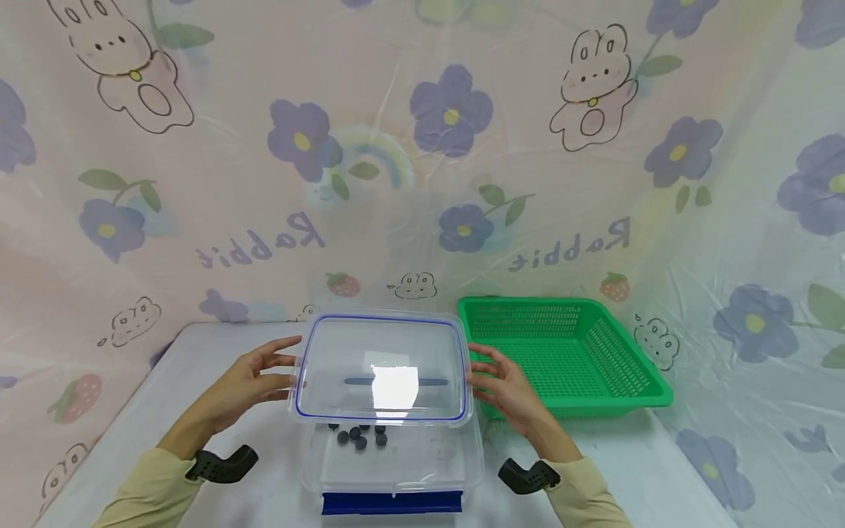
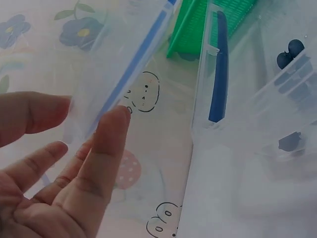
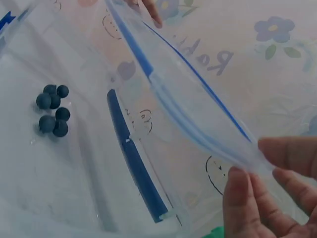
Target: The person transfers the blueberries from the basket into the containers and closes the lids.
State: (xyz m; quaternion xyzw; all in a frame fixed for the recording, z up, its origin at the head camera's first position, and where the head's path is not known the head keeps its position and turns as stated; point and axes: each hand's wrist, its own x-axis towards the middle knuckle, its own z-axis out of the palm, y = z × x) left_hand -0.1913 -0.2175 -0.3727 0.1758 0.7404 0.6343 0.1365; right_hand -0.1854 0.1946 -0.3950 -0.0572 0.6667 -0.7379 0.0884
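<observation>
A clear lid (image 1: 356,350) with a blue seal is raised above a clear plastic box (image 1: 436,462). My left hand (image 1: 240,385) pinches the lid's left edge between thumb and fingers. At the opposite edge, my right hand (image 1: 511,396) grips it the same way. Several blueberries (image 1: 360,443) lie loose on the box floor; the lid partly covers them in the head view. In the right wrist view the blueberries (image 3: 53,101) sit in small clusters, and the lid (image 3: 193,99) stands tilted, apart from the box. The box has a dark blue front latch (image 1: 392,503).
A green plastic basket (image 1: 634,389) stands behind and right of the box, close to my right hand. The white table (image 1: 264,469) meets a printed curtain (image 1: 383,220) at the back. Another blue latch (image 3: 133,158) runs along the box's far side.
</observation>
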